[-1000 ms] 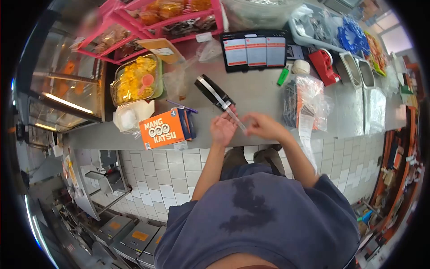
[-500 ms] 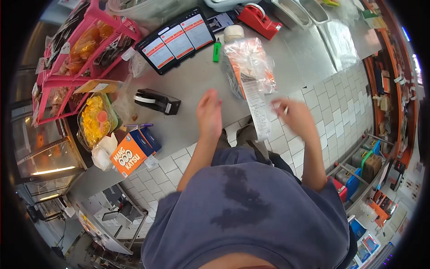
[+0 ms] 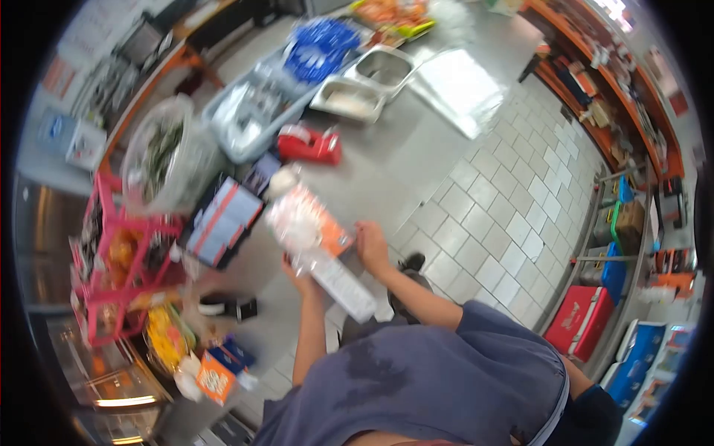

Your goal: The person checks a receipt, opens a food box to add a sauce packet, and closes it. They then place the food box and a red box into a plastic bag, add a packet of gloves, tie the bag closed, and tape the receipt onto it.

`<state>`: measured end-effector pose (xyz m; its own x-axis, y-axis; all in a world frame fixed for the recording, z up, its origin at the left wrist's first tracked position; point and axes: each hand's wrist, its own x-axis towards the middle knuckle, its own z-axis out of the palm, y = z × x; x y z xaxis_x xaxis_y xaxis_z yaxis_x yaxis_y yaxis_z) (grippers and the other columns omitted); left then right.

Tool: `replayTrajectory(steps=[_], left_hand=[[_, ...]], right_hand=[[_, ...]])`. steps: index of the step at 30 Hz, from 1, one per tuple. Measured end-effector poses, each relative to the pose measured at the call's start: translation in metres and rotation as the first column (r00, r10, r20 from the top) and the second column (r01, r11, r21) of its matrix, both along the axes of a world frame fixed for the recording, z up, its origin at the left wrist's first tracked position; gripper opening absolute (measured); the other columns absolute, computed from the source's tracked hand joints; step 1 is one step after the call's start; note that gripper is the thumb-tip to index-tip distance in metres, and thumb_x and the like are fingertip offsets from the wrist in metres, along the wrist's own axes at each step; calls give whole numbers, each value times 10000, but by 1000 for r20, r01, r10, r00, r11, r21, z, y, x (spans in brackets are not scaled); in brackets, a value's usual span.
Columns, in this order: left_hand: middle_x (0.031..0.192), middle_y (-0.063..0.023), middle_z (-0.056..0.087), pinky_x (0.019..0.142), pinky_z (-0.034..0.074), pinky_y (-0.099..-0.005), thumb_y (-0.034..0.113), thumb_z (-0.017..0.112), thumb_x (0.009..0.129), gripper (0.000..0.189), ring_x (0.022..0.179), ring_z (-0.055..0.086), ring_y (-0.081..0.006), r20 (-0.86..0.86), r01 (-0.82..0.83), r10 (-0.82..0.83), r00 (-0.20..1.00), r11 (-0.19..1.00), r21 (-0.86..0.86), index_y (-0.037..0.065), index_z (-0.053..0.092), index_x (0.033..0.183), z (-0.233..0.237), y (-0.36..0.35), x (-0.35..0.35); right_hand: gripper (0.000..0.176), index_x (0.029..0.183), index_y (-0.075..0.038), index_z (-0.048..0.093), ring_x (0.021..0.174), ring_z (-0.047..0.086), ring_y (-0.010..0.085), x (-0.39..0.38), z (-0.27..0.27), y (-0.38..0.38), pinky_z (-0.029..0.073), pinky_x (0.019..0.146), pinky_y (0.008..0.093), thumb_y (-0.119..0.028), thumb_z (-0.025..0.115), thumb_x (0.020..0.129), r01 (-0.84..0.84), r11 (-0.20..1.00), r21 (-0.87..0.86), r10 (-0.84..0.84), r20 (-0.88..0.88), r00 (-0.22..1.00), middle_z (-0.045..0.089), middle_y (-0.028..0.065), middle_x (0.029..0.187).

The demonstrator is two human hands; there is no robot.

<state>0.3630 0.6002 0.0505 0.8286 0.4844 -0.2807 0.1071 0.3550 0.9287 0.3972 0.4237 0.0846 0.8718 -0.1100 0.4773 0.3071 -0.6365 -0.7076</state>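
A plastic-bagged orange and white package (image 3: 309, 215) is between my hands over the steel counter, blurred by motion. A long printed receipt (image 3: 346, 290) hangs from its near end. My left hand (image 3: 300, 276) is closed on the near left side, its fingers partly hidden by the plastic. On the right edge, my right hand (image 3: 372, 244) grips with curled fingers. Just beyond the package sits a white round item (image 3: 283, 181), and a red tape dispenser (image 3: 309, 146) stands farther back.
A tablet (image 3: 223, 223) lies left of the package, with a black stapler-like tool (image 3: 227, 306) nearer me. Pink baskets (image 3: 111, 297) line the left side. Metal pans (image 3: 348, 99) and a grey-blue tub (image 3: 245, 111) stand at the back. Tiled floor (image 3: 483, 223) lies to the right.
My hands, earlier apart and off the package, have come to its two sides. The view has turned to the right, bringing the tub and pans at the back into sight.
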Motion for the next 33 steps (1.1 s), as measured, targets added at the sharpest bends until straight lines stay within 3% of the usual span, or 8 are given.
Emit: replayTrajectory(steps=[4,8,13,24,25,27,28,33], left_hand=[[1309,-98,355,958,374,-393,434,423,880,548,1165,401,-242,141,146,-129,982,983,-114,101,305,1298,-74,40,32],[1306,-97,362,959,373,-397,462,414,874,566,1166,403,-243,54,171,-165,985,973,-152,104,310,1299,-13,-4,25],[1302,-97,372,959,371,-401,497,403,866,589,1166,406,-243,41,202,-198,979,949,-243,109,316,1300,68,-99,-21],[1311,-96,402,961,374,-426,662,410,783,789,1192,405,-264,378,794,-731,568,608,-17,113,296,1338,171,-442,222],[1310,-98,411,962,375,-419,673,419,770,813,1196,406,-251,299,760,-705,643,541,-359,99,309,1335,174,-486,261],[1270,-110,454,933,401,-404,681,411,771,824,1134,468,-225,236,818,-807,542,571,74,65,339,1314,210,-574,322],[1217,-97,499,868,447,-366,654,383,805,763,1049,524,-199,242,784,-772,588,469,-407,71,366,1297,212,-622,359],[1177,-69,535,836,463,-361,624,371,829,660,1027,538,-196,616,863,-748,247,-119,-491,107,465,1229,294,-843,452]], right_hand=[[326,1112,-20,489,1056,479,252,67,-31,19,369,903,374,-240,318,943,33,818,575,343,-534,773,522,139,1115],[516,1327,2,295,1290,238,223,85,-46,33,158,1069,336,-350,304,950,-433,279,857,905,-83,418,276,146,1394],[758,1379,25,96,1324,142,262,46,14,-67,119,1074,340,-479,393,896,-350,143,926,963,-48,265,165,177,1429],[583,1325,-40,339,1201,366,204,219,160,-481,267,1010,325,-417,428,890,-239,535,810,708,-277,649,403,95,1309],[582,1318,-37,349,1206,366,194,243,150,-527,278,1005,325,-408,452,881,-178,576,798,647,-311,697,400,90,1316],[551,1312,-41,359,1200,375,187,262,219,-621,292,995,319,-369,459,881,-111,555,825,581,-289,761,401,82,1319],[549,1314,-41,354,1197,381,189,268,241,-663,301,989,321,-358,460,880,-75,587,806,527,-309,791,400,80,1319],[483,1291,-77,407,1174,429,175,282,296,-834,346,935,263,-300,490,871,-83,784,615,76,37,996,394,139,1321]])
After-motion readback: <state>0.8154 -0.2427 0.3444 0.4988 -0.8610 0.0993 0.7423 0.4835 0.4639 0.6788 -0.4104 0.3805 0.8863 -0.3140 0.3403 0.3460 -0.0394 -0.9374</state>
